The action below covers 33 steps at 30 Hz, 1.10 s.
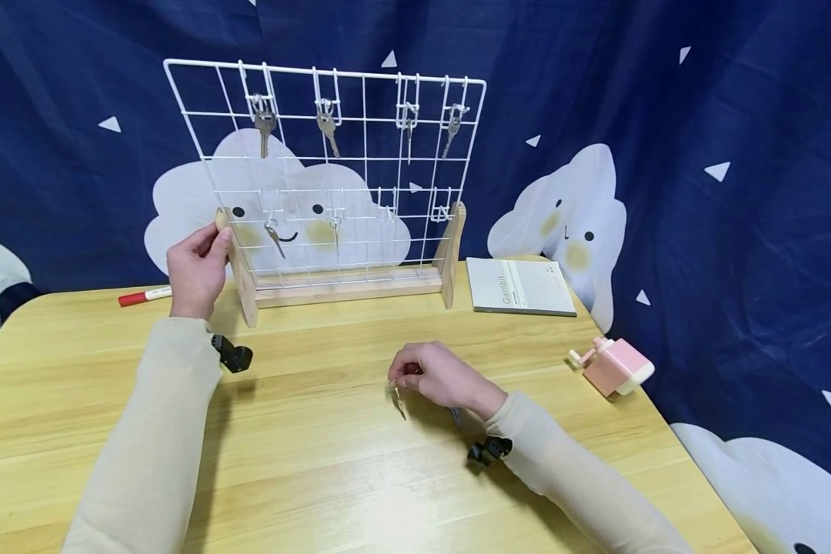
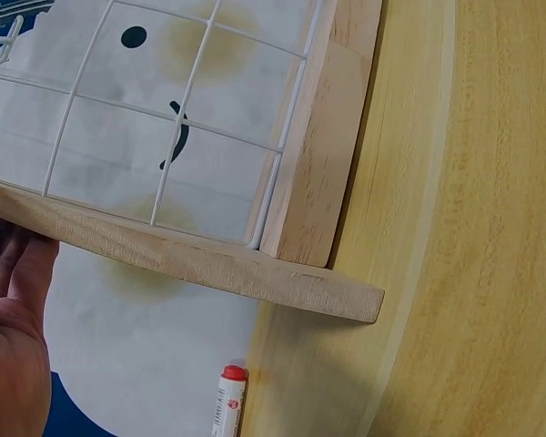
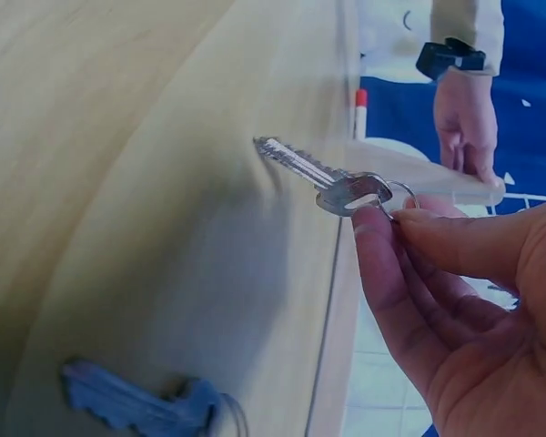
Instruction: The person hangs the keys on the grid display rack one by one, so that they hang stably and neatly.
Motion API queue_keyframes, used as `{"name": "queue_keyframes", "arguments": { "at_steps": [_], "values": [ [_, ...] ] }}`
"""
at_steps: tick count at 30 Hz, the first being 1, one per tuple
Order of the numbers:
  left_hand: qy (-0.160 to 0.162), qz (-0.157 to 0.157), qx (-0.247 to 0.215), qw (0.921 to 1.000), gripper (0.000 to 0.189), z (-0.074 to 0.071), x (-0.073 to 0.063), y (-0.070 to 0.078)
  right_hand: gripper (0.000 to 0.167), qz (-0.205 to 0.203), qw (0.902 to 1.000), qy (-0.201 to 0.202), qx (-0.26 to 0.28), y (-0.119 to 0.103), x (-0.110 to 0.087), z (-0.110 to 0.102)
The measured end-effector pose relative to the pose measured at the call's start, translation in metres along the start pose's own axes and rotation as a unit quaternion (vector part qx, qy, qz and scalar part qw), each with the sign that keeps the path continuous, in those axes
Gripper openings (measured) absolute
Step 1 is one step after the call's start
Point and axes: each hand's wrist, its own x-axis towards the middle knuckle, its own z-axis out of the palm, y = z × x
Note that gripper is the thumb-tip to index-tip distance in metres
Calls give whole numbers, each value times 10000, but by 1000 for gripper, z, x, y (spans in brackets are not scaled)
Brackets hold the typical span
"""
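My left hand (image 1: 197,269) grips the wooden side post (image 1: 244,269) of a white wire grid rack (image 1: 365,158), thumb at the front near the post's top. Between the thumb and fingers of my right hand (image 1: 446,375) is the ring of a silver key (image 3: 346,189), pinched low over the table. The key's blade points away from the fingers. A second key (image 3: 136,405) with a ring lies on the tabletop under the right hand, mostly hidden in the head view. Several keys hang on the rack, among them one at the upper left (image 1: 265,127) and one lower down (image 1: 275,238).
White hooks (image 1: 441,212) sit at the rack's lower right. A red-capped marker (image 1: 144,296) lies left of the rack, and a notebook (image 1: 521,286) to its right. Near the table's right edge stands a pink pencil sharpener (image 1: 618,368). A dark blue curtain (image 1: 561,69) hangs behind.
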Motion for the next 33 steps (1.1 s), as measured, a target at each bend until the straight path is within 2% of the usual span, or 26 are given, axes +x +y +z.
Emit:
{"name": "queue_keyframes", "arguments": {
  "at_steps": [14, 21, 33],
  "values": [
    [-42, -67, 159, 9998, 47, 0, -2, 3, 11, -217, 9992, 292, 185, -9, 5, -13],
    [-96, -180, 191, 9996, 49, -2, -2, 1, 9, -279, 9974, 533, 394, -12, 8, -28],
    [-19, -97, 232, 9997, 47, -1, -3, 3, 9, -217, 9919, 1113, 568, -24, 18, -56]
  ]
}}
